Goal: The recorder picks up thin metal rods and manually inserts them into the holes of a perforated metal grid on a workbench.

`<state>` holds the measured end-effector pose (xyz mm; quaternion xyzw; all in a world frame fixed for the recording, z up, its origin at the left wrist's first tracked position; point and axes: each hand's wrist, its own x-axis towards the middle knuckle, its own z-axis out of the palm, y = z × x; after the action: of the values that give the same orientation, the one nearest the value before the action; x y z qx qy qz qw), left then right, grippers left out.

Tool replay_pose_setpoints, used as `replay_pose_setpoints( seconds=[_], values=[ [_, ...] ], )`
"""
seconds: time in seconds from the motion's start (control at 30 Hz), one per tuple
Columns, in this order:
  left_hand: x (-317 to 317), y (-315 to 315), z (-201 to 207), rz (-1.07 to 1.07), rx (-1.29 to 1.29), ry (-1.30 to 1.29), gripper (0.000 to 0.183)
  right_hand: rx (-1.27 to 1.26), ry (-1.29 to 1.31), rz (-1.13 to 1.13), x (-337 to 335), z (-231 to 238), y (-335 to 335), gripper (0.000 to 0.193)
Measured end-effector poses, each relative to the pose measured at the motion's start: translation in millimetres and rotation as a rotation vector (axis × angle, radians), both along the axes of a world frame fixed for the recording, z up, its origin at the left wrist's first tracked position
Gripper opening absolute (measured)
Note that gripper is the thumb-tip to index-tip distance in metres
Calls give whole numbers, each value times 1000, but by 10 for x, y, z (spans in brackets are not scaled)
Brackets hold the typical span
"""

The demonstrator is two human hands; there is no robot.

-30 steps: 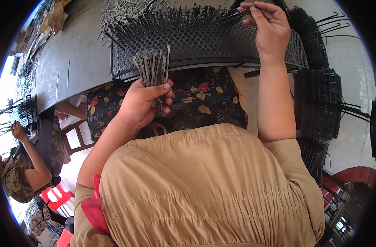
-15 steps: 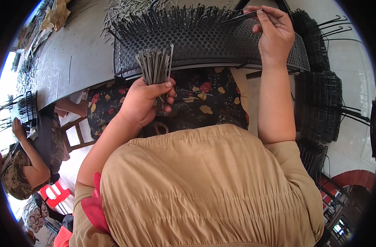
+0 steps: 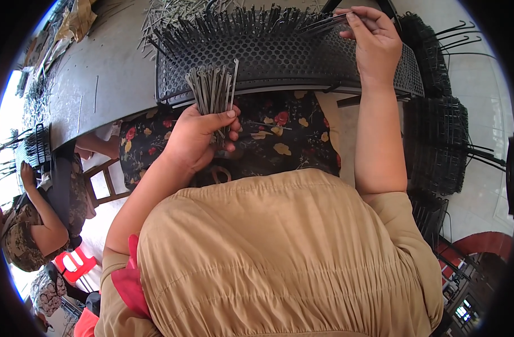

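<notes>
My left hand (image 3: pixel 203 135) is closed around a bundle of thin grey metal strips (image 3: pixel 212 90), their holed ends fanned upward. One strip (image 3: pixel 234 84) stands taller at the bundle's right side. My right hand (image 3: pixel 377 48) pinches a thin dark strip (image 3: pixel 330 22) at the right part of a black perforated rack (image 3: pixel 240 62). The far end of that strip reaches down toward the rack's holes; whether it sits in one I cannot tell. Rows of black upright strips (image 3: pixel 245 22) fill the rack's far side.
Loose grey strips (image 3: pixel 172 17) lie piled on the grey table (image 3: pixel 116 62) behind the rack. Stacked black racks (image 3: pixel 436 140) with hooked rods stand at my right. A co-worker (image 3: pixel 37 219) sits at the far left, one hand at another rack. A floral cloth (image 3: pixel 290 129) covers my lap.
My right hand has shifted slightly, and the strip in its fingers shows at a changed angle. My left hand with the bundle has hardly moved.
</notes>
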<state>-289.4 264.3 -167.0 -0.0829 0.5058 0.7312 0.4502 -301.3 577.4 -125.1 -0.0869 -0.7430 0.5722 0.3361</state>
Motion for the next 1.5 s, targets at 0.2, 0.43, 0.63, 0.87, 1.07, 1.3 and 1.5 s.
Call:
replay_pose_setpoints(
  seconds=[0.2, 0.43, 0.63, 0.87, 1.07, 1.3, 1.5],
  values=[
    [14, 9, -4, 2, -6, 7, 14, -283, 124, 142, 14, 32, 31, 5],
    [4, 7, -5, -3, -12, 14, 14, -200, 153, 70, -13, -10, 44, 5],
    [-17, -3, -20, -9, 4, 7, 15, 18, 196, 141, -37, -175, 240, 8],
    [0, -5, -23, -10, 7, 9, 16, 287, 55, 325, -10, -114, 150, 9],
    [-1, -9, -9, -12, -11, 15, 16, 504, 11, 231, -95, 92, -170, 6],
    [-6, 1, -4, -12, -24, 31, 15, 632, -12, 211, -152, 68, -120, 10],
    [-9, -5, -13, -11, -25, 31, 15, 423, -130, 128, -162, 48, -141, 13]
  ],
)
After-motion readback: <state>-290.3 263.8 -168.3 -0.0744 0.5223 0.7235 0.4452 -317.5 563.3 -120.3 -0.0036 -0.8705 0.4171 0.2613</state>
